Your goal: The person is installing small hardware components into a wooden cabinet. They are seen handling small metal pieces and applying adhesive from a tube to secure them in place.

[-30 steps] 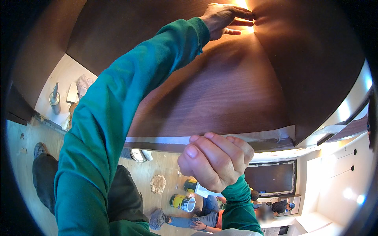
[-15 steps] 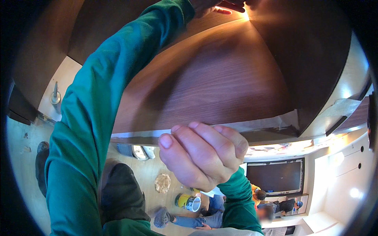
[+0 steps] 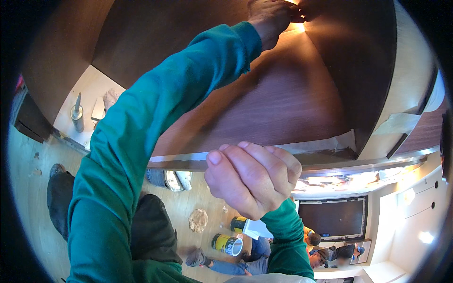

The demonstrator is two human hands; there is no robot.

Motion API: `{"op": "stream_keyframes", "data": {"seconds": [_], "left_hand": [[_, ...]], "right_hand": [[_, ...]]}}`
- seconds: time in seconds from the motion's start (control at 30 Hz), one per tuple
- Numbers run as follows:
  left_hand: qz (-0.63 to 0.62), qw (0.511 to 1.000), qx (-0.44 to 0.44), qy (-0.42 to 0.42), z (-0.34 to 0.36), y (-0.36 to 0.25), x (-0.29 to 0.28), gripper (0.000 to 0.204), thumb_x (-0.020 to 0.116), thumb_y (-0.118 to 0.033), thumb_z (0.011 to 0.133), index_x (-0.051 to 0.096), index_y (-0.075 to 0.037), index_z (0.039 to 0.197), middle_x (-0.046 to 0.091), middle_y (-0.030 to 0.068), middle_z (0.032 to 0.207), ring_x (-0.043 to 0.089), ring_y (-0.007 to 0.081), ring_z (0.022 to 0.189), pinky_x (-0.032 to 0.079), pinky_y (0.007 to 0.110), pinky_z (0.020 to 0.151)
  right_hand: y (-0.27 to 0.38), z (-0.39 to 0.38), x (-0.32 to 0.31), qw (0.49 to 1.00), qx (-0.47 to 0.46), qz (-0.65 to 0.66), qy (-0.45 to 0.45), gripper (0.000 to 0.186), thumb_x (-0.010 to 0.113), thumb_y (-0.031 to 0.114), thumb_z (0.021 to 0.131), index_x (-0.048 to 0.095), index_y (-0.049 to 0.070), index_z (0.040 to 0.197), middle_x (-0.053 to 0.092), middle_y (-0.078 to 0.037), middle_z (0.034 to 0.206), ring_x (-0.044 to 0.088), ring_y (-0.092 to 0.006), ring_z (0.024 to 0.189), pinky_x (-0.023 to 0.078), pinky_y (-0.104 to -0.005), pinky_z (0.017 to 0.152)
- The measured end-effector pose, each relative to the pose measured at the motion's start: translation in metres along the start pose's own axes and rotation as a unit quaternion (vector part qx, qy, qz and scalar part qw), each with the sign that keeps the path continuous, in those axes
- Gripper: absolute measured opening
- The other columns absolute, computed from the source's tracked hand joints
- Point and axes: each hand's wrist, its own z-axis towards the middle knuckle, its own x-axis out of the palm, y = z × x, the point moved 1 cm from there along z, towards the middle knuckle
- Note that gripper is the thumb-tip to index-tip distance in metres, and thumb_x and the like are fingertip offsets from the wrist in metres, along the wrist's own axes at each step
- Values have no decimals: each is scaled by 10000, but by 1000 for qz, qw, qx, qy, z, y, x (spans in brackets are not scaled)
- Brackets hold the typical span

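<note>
My left arm in a green sleeve reaches up to the far corner of a dark wood-grain compartment point(image 3: 283, 113). There, my left hand point(image 3: 273, 20) has its fingers bent together beside a bright warm light point(image 3: 300, 27). What they pinch, if anything, is too small and glary to tell. Lower down, my right hand point(image 3: 257, 179) is closed, with its knuckles toward me, in front of the compartment's pale-taped front edge point(image 3: 325, 145). Whatever its curled fingers may hold is hidden.
A sealant cartridge point(image 3: 77, 115) stands on a pale ledge at left. On the floor are a metal can point(image 3: 164, 179), a yellow-black bucket point(image 3: 227, 244) and a round tan patch point(image 3: 198, 220). Several other people point(image 3: 311, 238) are at lower right, and a dark framed panel point(image 3: 332, 218) lies beyond.
The view has shifted, showing more of my left hand, whose fingers have drawn together at the lit corner. My right hand stays closed near the front edge.
</note>
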Motion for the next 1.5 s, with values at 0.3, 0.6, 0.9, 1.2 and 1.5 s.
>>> {"op": "stream_keyframes", "data": {"seconds": [0.3, 0.6, 0.9, 1.2, 1.5], "left_hand": [[77, 989, -64, -106, -4, -22, 26, 126, 603, 33, 882, 717, 85, 867, 736, 170, 863, 717, 215, 748, 579, 295, 660], [473, 880, -41, 23, 7, -35, 25, 174, 576, -29, 906, 749, -9, 901, 752, 107, 909, 719, 150, 791, 562, 282, 656], [759, 621, 59, 188, 6, -16, 30, 176, 603, -89, 892, 710, -70, 1030, 722, 74, 1085, 676, 190, 1024, 521, 321, 849], [71, 974, -215, 2, -35, -60, 29, 341, 491, -70, 999, 547, 12, 1325, 594, 132, 1333, 595, 226, 1201, 464, 380, 1004], [-7, 965, -252, -65, -34, -61, 31, 354, 541, -63, 967, 544, 19, 1311, 586, 136, 1321, 584, 235, 1210, 419, 435, 1027]], "right_hand": [[0, -4, -3, 1000, 12, -8, 11, 221, 705, 240, 848, 684, 189, 1062, 658, 42, 911, 603, -118, 802, 439, -270, 736], [-1, -4, -2, 1000, 3, 17, 6, 203, 683, 185, 851, 688, 183, 1055, 660, 38, 917, 610, -120, 803, 437, -261, 714], [-4, -7, -5, 1000, 4, 18, 19, 245, 694, 163, 834, 686, 162, 1079, 662, 28, 922, 605, -135, 832, 468, -273, 711], [1, -5, -3, 999, 17, 19, 26, 274, 728, 179, 835, 669, 184, 1102, 667, 46, 927, 605, -126, 842, 448, -269, 759], [1, -2, -4, 999, 20, 16, 26, 281, 720, 187, 837, 664, 195, 1113, 669, 54, 910, 609, -122, 834, 429, -277, 777]]}}
